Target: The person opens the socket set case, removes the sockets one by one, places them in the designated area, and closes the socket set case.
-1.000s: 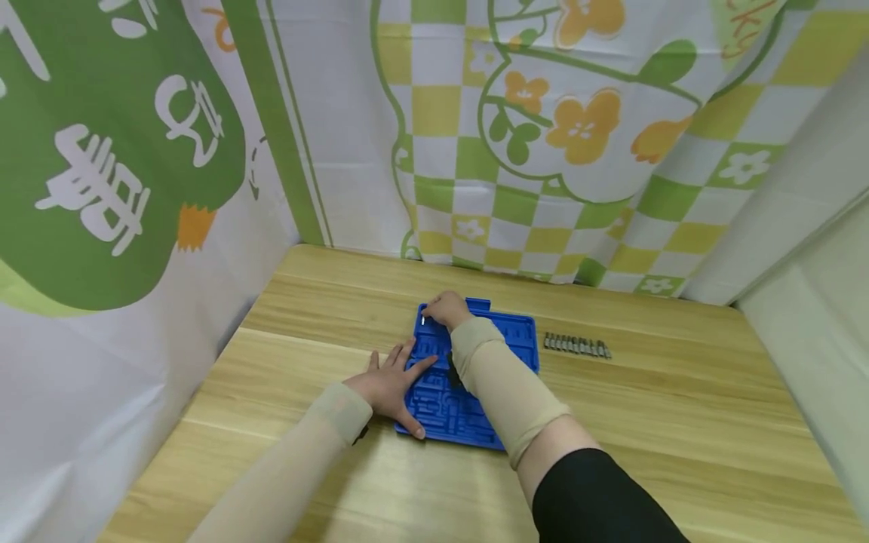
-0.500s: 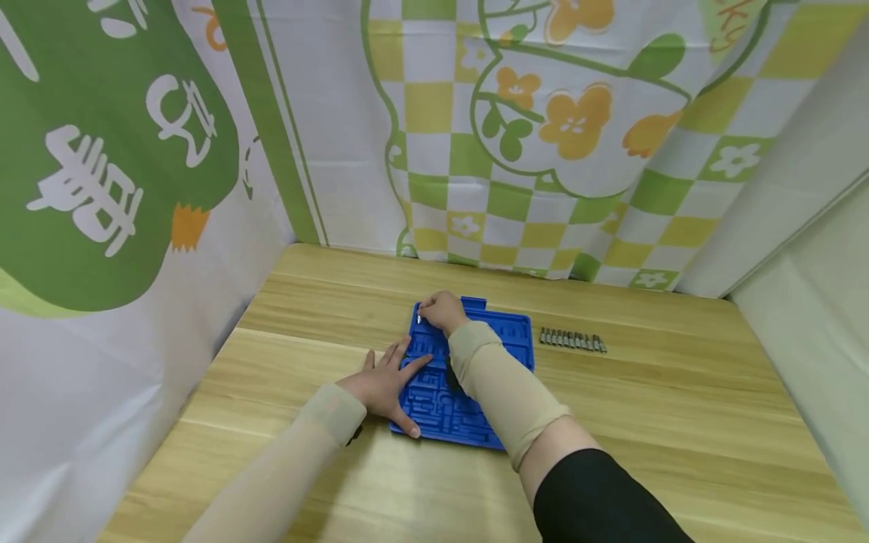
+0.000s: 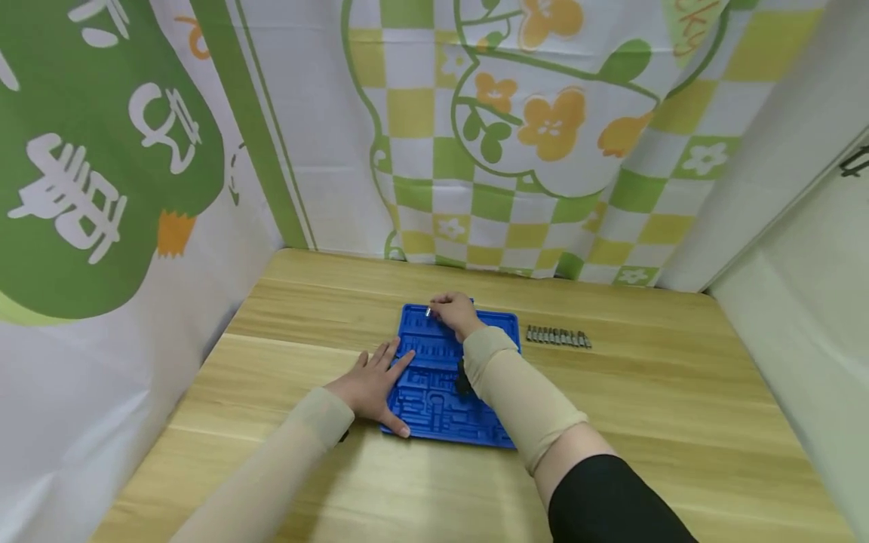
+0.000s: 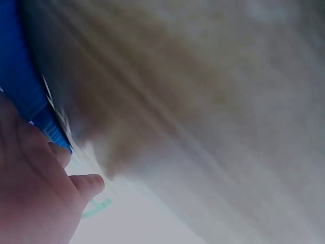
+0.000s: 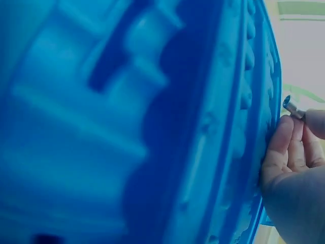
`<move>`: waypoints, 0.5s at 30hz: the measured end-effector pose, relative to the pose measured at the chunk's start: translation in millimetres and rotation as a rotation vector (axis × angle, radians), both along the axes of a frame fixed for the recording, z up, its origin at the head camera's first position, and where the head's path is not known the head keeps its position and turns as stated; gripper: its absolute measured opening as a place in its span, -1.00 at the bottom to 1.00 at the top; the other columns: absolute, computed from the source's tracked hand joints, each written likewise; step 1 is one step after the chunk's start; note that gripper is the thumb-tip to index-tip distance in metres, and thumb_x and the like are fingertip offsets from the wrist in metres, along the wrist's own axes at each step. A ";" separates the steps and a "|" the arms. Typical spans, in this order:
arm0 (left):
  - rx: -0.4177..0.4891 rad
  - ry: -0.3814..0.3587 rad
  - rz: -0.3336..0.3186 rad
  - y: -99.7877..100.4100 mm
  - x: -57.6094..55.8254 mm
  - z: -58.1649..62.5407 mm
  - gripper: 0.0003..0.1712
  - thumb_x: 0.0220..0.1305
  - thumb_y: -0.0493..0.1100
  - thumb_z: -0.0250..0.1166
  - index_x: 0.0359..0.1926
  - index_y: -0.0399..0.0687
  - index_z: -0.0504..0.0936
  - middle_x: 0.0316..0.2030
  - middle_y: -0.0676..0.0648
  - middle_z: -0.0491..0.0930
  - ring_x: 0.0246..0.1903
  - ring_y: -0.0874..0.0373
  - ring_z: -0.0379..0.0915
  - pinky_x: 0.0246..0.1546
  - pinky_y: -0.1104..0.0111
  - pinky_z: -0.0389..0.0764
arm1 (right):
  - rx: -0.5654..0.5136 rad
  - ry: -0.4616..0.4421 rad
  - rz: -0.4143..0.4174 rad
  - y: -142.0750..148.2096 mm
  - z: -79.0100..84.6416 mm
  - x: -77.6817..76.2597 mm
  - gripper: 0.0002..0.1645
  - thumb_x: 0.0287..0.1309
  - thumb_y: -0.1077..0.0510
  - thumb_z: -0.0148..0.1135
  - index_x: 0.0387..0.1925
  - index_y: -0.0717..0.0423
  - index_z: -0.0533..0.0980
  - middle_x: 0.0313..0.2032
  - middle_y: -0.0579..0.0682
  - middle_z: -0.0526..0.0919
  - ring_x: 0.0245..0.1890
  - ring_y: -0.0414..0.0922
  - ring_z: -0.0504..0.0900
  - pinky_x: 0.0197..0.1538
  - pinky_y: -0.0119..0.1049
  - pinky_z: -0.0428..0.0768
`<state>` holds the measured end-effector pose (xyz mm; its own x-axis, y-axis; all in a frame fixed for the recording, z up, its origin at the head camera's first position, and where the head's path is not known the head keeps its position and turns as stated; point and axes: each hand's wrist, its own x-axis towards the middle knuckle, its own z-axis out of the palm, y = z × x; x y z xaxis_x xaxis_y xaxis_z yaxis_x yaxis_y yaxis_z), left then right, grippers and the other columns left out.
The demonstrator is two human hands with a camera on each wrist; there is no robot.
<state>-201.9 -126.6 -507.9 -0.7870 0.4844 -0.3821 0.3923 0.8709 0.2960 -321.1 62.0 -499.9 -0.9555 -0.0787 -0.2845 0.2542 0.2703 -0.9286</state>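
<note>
A blue moulded tool case (image 3: pixel 434 411) lies unfolded on the table, with shaped recesses in both halves. My left hand (image 3: pixel 366 388) rests on its left edge, fingers spread and straight; in the left wrist view the left hand (image 4: pixel 35 178) is beside the blue edge. Over the far half, my right hand (image 3: pixel 456 311) pinches a small silver metal socket (image 3: pixel 428 311) between thumb and fingers. The right wrist view shows the hollow end of this socket (image 5: pixel 293 108) pointing away from the fingertips. My right forearm hides part of the case's right side.
Several small metal sockets (image 3: pixel 559 336) stand in a row on the wooden table (image 3: pixel 652 400), right of the case. A patterned curtain (image 3: pixel 489 188) hangs along the table's back edge, and white cloth (image 3: pixel 224 188) hangs at the left.
My right hand, with the socket, has shifted right along the case's far half, away from its far left corner. The left hand keeps its place on the case. The head view has turned slightly.
</note>
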 end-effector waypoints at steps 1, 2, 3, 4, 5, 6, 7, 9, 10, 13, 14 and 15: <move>-0.003 0.005 -0.005 1.1 0.0 0.5 0.64 -0.18 0.56 0.53 0.69 0.05 -0.20 0.63 -0.24 -0.42 0.60 -0.18 -0.47 0.50 -0.18 -0.20 | -0.013 0.003 0.001 3.3 0.0 0.6 -0.71 0.44 0.29 0.21 0.08 0.39 0.61 0.00 0.23 0.69 -0.06 0.00 0.65 0.08 -0.15 0.60; -0.002 0.009 -0.011 2.5 -0.1 1.3 0.63 -0.18 0.56 0.54 0.69 0.03 -0.19 0.63 -0.25 -0.41 0.60 -0.18 -0.46 0.50 -0.19 -0.20 | -0.025 0.008 0.006 6.5 0.2 1.3 -0.71 0.44 0.30 0.20 0.08 0.40 0.60 -0.01 0.24 0.70 -0.07 0.00 0.65 0.07 -0.16 0.60; -0.008 0.012 -0.018 4.1 -0.2 2.0 0.63 -0.18 0.56 0.53 0.69 0.03 -0.18 0.63 -0.26 -0.40 0.60 -0.19 -0.46 0.50 -0.20 -0.21 | -0.033 0.007 0.010 9.4 0.2 2.1 -0.70 0.44 0.30 0.20 0.08 0.41 0.60 -0.02 0.24 0.70 -0.06 0.00 0.65 0.07 -0.16 0.60; -0.019 0.019 -0.025 5.4 -0.2 2.2 0.63 -0.18 0.57 0.52 0.69 0.02 -0.18 0.63 -0.26 -0.39 0.60 -0.19 -0.45 0.50 -0.21 -0.22 | -0.041 0.005 0.014 12.4 0.1 2.8 -0.70 0.45 0.29 0.19 0.09 0.41 0.60 -0.02 0.23 0.70 -0.05 0.01 0.66 0.08 -0.16 0.60; -0.030 0.025 -0.031 6.5 -0.2 1.8 0.63 -0.19 0.59 0.51 0.69 0.03 -0.19 0.63 -0.26 -0.39 0.60 -0.19 -0.45 0.49 -0.22 -0.23 | -0.048 -0.001 0.019 15.2 0.0 3.7 -0.69 0.46 0.29 0.19 0.10 0.40 0.59 -0.01 0.23 0.69 -0.02 0.02 0.66 0.10 -0.16 0.60; -0.039 0.034 -0.039 7.3 -0.3 1.2 0.63 -0.19 0.60 0.50 0.69 0.03 -0.18 0.63 -0.27 -0.38 0.60 -0.19 -0.44 0.48 -0.24 -0.24 | -0.055 -0.011 0.024 18.1 -0.4 4.5 -0.69 0.47 0.28 0.18 0.11 0.39 0.59 0.00 0.22 0.69 0.00 0.03 0.66 0.10 -0.15 0.60; -0.050 0.043 -0.045 7.6 -0.3 -0.2 0.64 -0.20 0.61 0.49 0.69 0.03 -0.17 0.63 -0.27 -0.37 0.60 -0.19 -0.44 0.47 -0.26 -0.26 | -0.060 -0.019 0.032 21.0 -1.1 4.9 -0.70 0.48 0.28 0.17 0.12 0.37 0.59 0.00 0.20 0.69 0.01 0.04 0.66 0.11 -0.14 0.61; -0.062 0.054 -0.050 7.4 -0.2 -2.2 0.64 -0.21 0.64 0.47 0.69 0.05 -0.18 0.63 -0.26 -0.38 0.60 -0.18 -0.45 0.46 -0.29 -0.29 | -0.084 -0.038 0.052 28.0 -2.6 4.6 -0.71 0.49 0.28 0.16 0.12 0.37 0.58 -0.05 0.18 0.69 -0.04 0.01 0.67 0.08 -0.16 0.62; -0.067 0.056 -0.049 6.9 0.1 -2.3 0.64 -0.21 0.65 0.46 0.69 0.06 -0.19 0.63 -0.25 -0.38 0.60 -0.17 -0.45 0.46 -0.29 -0.30 | -0.097 -0.047 0.063 31.9 -2.5 4.4 -0.71 0.50 0.28 0.15 0.12 0.37 0.57 -0.07 0.17 0.69 -0.06 -0.01 0.67 0.06 -0.18 0.62; -0.059 0.049 -0.043 4.7 1.4 0.4 0.63 -0.20 0.62 0.48 0.69 0.04 -0.18 0.63 -0.27 -0.38 0.60 -0.19 -0.46 0.45 -0.31 -0.32 | -0.132 -0.062 0.099 46.9 2.2 5.1 -0.70 0.51 0.28 0.13 0.13 0.40 0.54 -0.10 0.11 0.67 -0.12 -0.09 0.65 0.00 -0.24 0.63; -0.058 0.046 -0.041 4.2 1.9 2.3 0.63 -0.19 0.62 0.48 0.69 0.04 -0.18 0.63 -0.27 -0.38 0.60 -0.20 -0.45 0.45 -0.31 -0.32 | -0.141 -0.066 0.109 52.9 4.9 5.9 -0.69 0.51 0.28 0.12 0.14 0.41 0.52 -0.10 0.10 0.66 -0.14 -0.12 0.64 -0.01 -0.26 0.63; -0.058 0.045 -0.040 3.6 2.4 3.4 0.63 -0.19 0.61 0.49 0.69 0.03 -0.17 0.63 -0.28 -0.38 0.60 -0.21 -0.45 0.44 -0.32 -0.32 | -0.146 -0.067 0.114 59.2 7.8 6.8 -0.67 0.52 0.28 0.11 0.16 0.43 0.51 -0.09 0.10 0.65 -0.13 -0.12 0.63 0.00 -0.27 0.63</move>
<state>-199.5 -123.0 -504.5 -0.7847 0.4937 -0.3749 0.4390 0.8695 0.2264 -314.3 121.2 -492.1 -0.9171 -0.2308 -0.3251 0.2926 0.1644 -0.9420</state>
